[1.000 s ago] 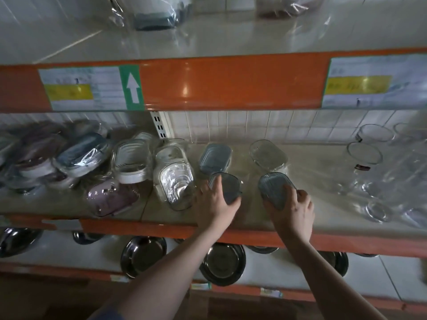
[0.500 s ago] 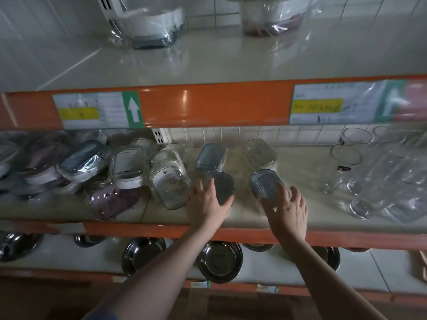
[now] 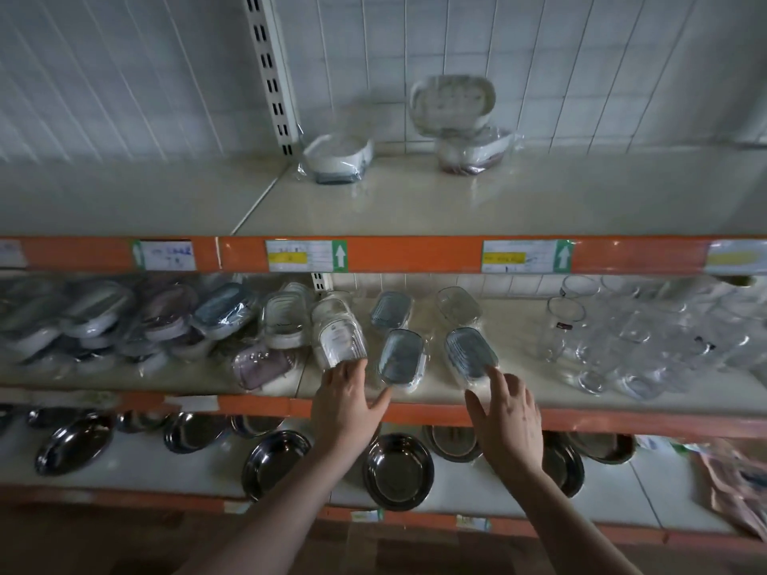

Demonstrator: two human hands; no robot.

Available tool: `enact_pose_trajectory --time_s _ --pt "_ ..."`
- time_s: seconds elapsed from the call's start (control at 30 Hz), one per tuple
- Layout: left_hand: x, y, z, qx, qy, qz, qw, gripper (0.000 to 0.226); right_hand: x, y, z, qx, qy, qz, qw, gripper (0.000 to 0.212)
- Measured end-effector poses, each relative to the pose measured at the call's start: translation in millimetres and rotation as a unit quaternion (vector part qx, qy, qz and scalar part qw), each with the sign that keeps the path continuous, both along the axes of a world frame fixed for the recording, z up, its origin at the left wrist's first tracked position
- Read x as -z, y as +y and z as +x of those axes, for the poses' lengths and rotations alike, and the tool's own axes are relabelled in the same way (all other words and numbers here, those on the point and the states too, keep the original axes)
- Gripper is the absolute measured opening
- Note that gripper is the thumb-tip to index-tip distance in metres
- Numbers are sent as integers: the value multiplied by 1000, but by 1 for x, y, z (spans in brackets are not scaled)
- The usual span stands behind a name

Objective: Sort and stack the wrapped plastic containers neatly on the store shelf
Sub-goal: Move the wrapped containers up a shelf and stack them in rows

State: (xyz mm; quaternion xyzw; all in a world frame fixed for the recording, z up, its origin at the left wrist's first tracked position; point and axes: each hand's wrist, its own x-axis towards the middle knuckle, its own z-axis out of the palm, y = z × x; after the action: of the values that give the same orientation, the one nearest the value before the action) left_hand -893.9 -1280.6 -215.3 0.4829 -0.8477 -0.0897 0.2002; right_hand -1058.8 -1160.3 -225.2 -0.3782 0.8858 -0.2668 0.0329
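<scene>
On the middle shelf [image 3: 519, 390] lie two wrapped blue-lidded containers side by side, one [image 3: 401, 361] on the left and one [image 3: 471, 354] on the right. My left hand [image 3: 346, 402] is spread open at the shelf's front edge, its fingertips by a clear wrapped container [image 3: 338, 336] and its thumb near the left blue one. My right hand [image 3: 506, 421] is open too, one fingertip touching the right blue container's near end. Two more small containers [image 3: 390, 311] [image 3: 458, 305] lie further back. A loose pile of wrapped containers [image 3: 157, 321] fills the shelf's left part.
The upper shelf [image 3: 415, 205] holds a wrapped container [image 3: 338, 157] and a stack of two [image 3: 460, 118] by the tiled wall. Clear glasses [image 3: 647, 334] crowd the middle shelf's right side. Steel bowls [image 3: 398, 471] line the lower shelf. Orange rails carry price labels.
Both hands have let go of the two blue containers and drawn back to the shelf's front edge with fingers spread. The camera has tilted up, showing the upper shelf.
</scene>
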Motion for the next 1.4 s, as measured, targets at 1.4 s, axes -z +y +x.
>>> enact_pose_trajectory --time_s 1.4 --pt "-241 -137 -12 -5 33 -199 979 29 -233 -127 -91 -71 173 -130 974 32"
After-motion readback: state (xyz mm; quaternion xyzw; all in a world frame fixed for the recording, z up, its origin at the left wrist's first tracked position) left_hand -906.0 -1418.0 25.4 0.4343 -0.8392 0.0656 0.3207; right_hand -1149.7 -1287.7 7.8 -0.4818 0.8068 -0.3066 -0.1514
